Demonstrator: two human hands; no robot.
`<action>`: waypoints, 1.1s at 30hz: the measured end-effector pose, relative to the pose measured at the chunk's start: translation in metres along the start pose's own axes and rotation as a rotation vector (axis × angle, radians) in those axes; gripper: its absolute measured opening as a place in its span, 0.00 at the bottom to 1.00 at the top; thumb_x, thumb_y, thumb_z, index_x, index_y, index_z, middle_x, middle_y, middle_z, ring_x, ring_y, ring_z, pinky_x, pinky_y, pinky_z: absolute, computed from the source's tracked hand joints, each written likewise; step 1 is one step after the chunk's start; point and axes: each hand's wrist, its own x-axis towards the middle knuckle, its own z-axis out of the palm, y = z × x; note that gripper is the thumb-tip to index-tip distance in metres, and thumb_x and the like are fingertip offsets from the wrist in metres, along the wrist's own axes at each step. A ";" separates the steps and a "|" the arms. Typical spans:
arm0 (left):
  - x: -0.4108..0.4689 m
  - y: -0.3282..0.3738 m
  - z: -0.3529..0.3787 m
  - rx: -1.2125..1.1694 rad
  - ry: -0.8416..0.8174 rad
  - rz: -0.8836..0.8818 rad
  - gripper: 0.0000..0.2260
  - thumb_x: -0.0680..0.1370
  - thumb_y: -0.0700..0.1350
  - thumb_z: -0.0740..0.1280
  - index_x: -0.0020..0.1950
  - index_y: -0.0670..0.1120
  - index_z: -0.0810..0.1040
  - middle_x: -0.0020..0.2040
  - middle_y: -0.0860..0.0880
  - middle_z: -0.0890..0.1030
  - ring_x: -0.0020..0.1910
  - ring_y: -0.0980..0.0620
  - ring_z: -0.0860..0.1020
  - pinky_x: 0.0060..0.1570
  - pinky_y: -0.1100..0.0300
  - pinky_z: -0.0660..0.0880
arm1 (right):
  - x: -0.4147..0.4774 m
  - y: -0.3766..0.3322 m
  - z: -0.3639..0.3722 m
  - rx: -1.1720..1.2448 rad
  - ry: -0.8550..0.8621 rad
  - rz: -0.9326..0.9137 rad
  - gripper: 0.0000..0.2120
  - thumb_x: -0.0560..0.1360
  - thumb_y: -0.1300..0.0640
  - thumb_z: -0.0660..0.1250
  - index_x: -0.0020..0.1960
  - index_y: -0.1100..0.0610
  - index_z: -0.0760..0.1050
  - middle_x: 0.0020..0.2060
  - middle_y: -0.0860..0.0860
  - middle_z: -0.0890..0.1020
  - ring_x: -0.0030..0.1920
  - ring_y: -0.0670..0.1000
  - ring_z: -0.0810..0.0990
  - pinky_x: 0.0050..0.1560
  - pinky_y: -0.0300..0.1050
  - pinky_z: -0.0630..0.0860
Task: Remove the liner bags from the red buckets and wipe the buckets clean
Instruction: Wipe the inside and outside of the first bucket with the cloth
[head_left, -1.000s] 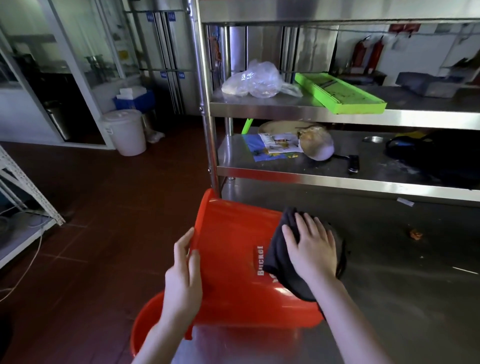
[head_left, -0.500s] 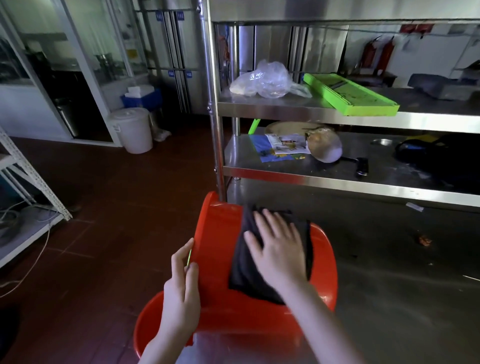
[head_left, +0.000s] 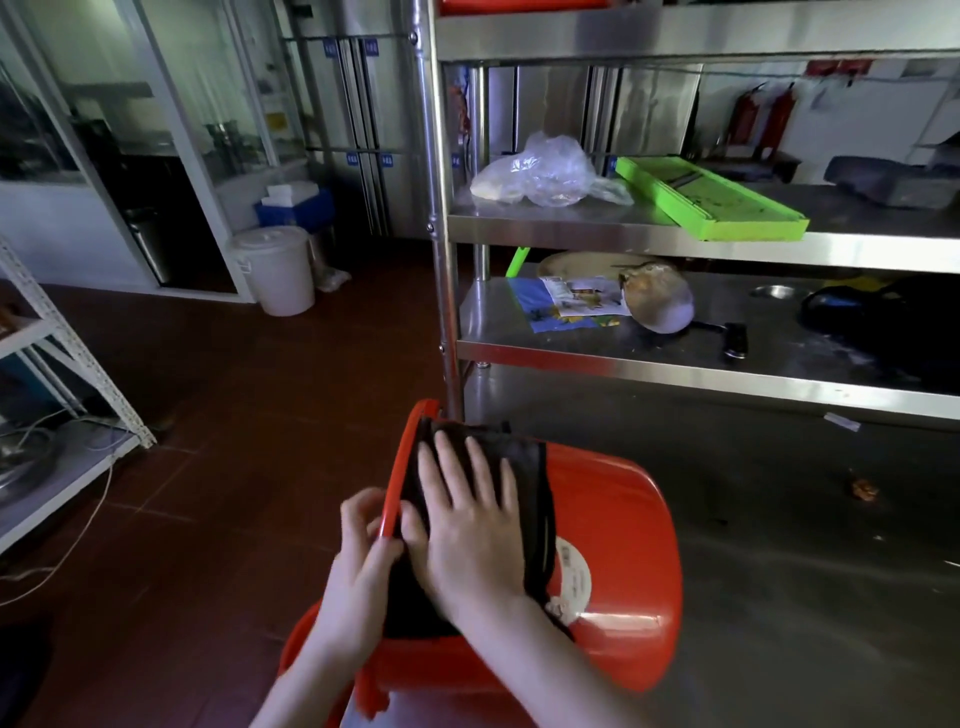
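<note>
We wipe a tipped red bucket (head_left: 623, 525).
Our left hand (head_left: 358, 566) clenches its grip on the rim (head_left: 396, 493); our right hand (head_left: 470, 525), fingers flat, presses the dark cloth (head_left: 532, 488). Overlapping strokes seem best.

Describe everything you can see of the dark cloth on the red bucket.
The dark cloth is black, soft-looking fabric, folded into layers. It lies draped over the curved side of the red bucket, which is tipped on its side, and it reaches up to the rim. The right hand presses flat on it, fingers spread; the left hand grips the rim beside it.
</note>
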 end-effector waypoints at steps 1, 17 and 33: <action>0.018 0.010 -0.001 -0.069 -0.009 -0.048 0.16 0.71 0.54 0.60 0.59 0.64 0.69 0.53 0.53 0.81 0.50 0.59 0.79 0.51 0.63 0.73 | -0.012 -0.003 0.004 0.001 0.010 -0.010 0.28 0.77 0.41 0.54 0.75 0.50 0.62 0.75 0.49 0.64 0.75 0.56 0.62 0.72 0.62 0.60; 0.018 0.003 0.030 0.238 0.017 0.110 0.19 0.81 0.51 0.59 0.69 0.67 0.60 0.36 0.52 0.83 0.24 0.47 0.78 0.22 0.57 0.75 | -0.013 0.160 -0.022 -0.101 -0.148 0.471 0.29 0.79 0.36 0.43 0.77 0.43 0.57 0.77 0.45 0.60 0.77 0.51 0.55 0.75 0.57 0.54; 0.010 -0.008 0.021 0.185 0.049 0.153 0.19 0.77 0.62 0.52 0.69 0.68 0.61 0.33 0.40 0.79 0.26 0.41 0.76 0.29 0.51 0.74 | 0.005 0.141 -0.011 -0.111 -0.097 0.315 0.29 0.79 0.36 0.43 0.75 0.44 0.62 0.74 0.45 0.66 0.74 0.51 0.63 0.73 0.54 0.58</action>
